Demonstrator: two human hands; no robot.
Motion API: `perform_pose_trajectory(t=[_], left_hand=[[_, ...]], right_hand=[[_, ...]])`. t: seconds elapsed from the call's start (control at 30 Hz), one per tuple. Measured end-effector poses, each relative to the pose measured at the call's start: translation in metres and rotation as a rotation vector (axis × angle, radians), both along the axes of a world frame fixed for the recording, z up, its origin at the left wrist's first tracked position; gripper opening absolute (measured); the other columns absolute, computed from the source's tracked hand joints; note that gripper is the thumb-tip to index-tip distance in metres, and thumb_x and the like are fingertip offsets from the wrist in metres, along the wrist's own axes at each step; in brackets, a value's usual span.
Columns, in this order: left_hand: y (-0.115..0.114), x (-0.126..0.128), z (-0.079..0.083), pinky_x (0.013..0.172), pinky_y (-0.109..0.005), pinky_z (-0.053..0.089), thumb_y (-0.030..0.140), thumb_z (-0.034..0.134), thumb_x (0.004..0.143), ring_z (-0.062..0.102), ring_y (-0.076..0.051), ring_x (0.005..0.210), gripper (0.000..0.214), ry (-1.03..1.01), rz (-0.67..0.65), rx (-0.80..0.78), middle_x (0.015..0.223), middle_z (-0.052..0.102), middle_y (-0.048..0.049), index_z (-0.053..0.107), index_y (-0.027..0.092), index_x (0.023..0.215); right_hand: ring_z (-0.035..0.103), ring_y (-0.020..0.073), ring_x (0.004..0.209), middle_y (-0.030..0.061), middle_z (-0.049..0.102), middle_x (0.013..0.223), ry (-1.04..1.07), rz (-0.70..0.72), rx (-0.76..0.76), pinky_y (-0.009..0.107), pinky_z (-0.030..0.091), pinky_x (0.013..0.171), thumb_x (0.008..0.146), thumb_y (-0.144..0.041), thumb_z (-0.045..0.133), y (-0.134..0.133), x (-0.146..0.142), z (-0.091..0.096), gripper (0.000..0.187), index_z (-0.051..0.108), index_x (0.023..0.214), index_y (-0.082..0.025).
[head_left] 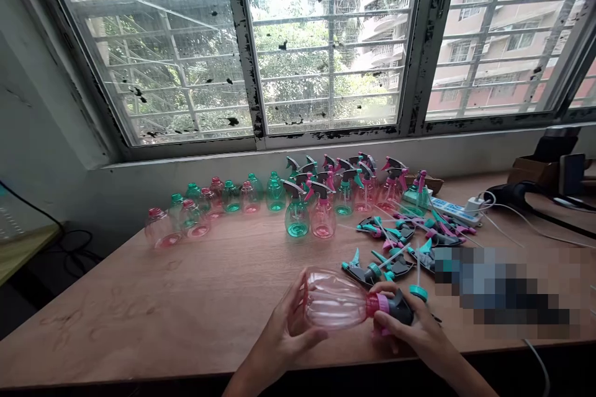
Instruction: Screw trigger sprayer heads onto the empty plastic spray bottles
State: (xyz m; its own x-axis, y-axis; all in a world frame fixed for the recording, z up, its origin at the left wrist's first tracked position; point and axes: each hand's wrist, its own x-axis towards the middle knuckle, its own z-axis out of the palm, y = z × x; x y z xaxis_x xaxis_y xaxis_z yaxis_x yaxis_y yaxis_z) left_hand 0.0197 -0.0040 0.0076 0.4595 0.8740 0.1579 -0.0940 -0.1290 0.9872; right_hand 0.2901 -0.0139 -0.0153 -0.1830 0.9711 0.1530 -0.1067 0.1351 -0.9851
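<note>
A clear pink spray bottle (334,299) lies on its side in the air near the table's front edge, its neck toward the right. My left hand (291,329) is wrapped around the bottle's base end. My right hand (410,316) grips the dark grey spray head (399,307) with its pink collar, which sits at the bottle's neck. Just beyond my right hand are loose spray heads (363,270) in grey and teal, one with its teal collar (418,292) and a thin tube pointing up.
Capless pink and green bottles (233,196) stand at the back left. Bottles with spray heads (322,217) are grouped at the back centre. More loose spray heads (437,229) and a power strip (454,211) with cables lie to the right. Windows (330,43) rise behind the wooden table (186,310).
</note>
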Motion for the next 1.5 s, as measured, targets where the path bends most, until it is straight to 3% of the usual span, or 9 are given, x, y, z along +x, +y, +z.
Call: perform_pose_trajectory(t=[0.13,0.27,0.37,0.57,0.8,1.07,1.23,1.37,1.5], left_hand=[[-0.004,0.0,-0.006,0.119,-0.05,0.032,0.038,0.073,0.087,0.045,-0.031,0.141,0.095,0.056,-0.007,0.048,0.158,0.041,-0.0091,0.009,0.038,0.158],[-0.013,0.001,-0.003,0.122,-0.051,0.025,0.041,0.09,0.068,0.03,-0.036,0.149,0.119,-0.048,0.038,-0.063,0.163,0.032,-0.0114,0.012,0.032,0.158],[-0.016,0.001,0.002,0.121,-0.05,0.029,0.044,0.084,0.075,0.034,-0.035,0.147,0.104,-0.09,0.026,-0.083,0.16,0.037,-0.0122,0.022,0.029,0.157],[-0.014,-0.005,-0.003,0.113,-0.046,0.042,0.032,0.071,0.09,0.046,-0.03,0.14,0.083,0.037,-0.007,0.085,0.163,0.032,-0.0067,0.021,0.044,0.155],[-0.017,-0.002,0.005,0.122,-0.044,0.029,0.038,0.082,0.079,0.03,-0.031,0.149,0.103,0.014,0.011,-0.024,0.164,0.03,-0.0079,0.015,0.033,0.158],[-0.019,-0.002,0.007,0.116,-0.048,0.037,0.034,0.07,0.09,0.053,-0.029,0.135,0.091,0.138,0.015,0.044,0.156,0.045,-0.0092,0.01,0.036,0.158],[-0.021,-0.001,0.014,0.125,-0.05,0.015,0.028,0.09,0.068,0.033,-0.033,0.147,0.12,0.248,0.077,0.044,0.155,0.046,-0.0074,0.012,0.033,0.158],[-0.017,-0.001,0.01,0.124,-0.049,0.019,0.037,0.082,0.077,0.029,-0.034,0.15,0.103,0.224,0.084,0.027,0.163,0.032,-0.0088,0.019,0.029,0.158],[-0.01,-0.003,-0.004,0.125,-0.049,0.016,0.033,0.076,0.084,0.028,-0.031,0.151,0.095,0.268,0.101,0.158,0.165,0.028,-0.0084,0.016,0.032,0.158]], right_hand=[[0.056,0.0128,0.046,-0.0007,0.07,0.064,0.018,-0.015,0.012,0.021,0.047,0.041,0.083,-0.049,0.074,0.0,0.001,0.0,0.04,0.061,0.107,-0.021],[0.056,0.0119,0.048,-0.0001,0.07,0.071,0.013,-0.007,0.013,0.023,0.049,0.045,0.081,-0.045,0.078,-0.002,0.001,-0.002,0.037,0.062,0.105,-0.021],[0.055,0.0099,0.045,-0.0014,0.07,0.074,0.019,-0.027,-0.008,0.02,0.045,0.043,0.078,-0.045,0.081,-0.003,0.001,-0.002,0.039,0.063,0.104,-0.022],[0.053,0.0107,0.043,-0.0006,0.071,0.064,0.012,-0.021,-0.026,0.018,0.04,0.04,0.079,-0.05,0.077,-0.001,0.003,-0.003,0.042,0.061,0.106,-0.021],[0.059,0.0147,0.046,0.0001,0.072,0.065,-0.026,-0.003,-0.041,0.021,0.038,0.041,0.077,-0.054,0.079,-0.004,0.001,0.001,0.043,0.061,0.099,-0.022],[0.06,0.0167,0.048,0.0003,0.07,0.059,-0.022,0.002,-0.075,0.021,0.034,0.041,0.076,-0.058,0.078,-0.001,0.004,0.003,0.048,0.061,0.101,-0.021],[0.066,0.0185,0.05,0.0008,0.072,0.06,-0.014,0.014,-0.063,0.024,0.045,0.043,0.076,-0.056,0.077,-0.003,0.002,0.004,0.047,0.06,0.101,-0.02],[0.07,0.0188,0.054,-0.0001,0.072,0.06,0.0,0.018,-0.076,0.021,0.045,0.044,0.077,-0.052,0.078,-0.003,0.002,0.004,0.044,0.06,0.101,-0.02],[0.062,0.0146,0.047,0.0012,0.073,0.061,-0.029,0.024,-0.074,0.019,0.037,0.04,0.079,-0.053,0.076,0.0,0.004,0.001,0.044,0.06,0.104,-0.019]])
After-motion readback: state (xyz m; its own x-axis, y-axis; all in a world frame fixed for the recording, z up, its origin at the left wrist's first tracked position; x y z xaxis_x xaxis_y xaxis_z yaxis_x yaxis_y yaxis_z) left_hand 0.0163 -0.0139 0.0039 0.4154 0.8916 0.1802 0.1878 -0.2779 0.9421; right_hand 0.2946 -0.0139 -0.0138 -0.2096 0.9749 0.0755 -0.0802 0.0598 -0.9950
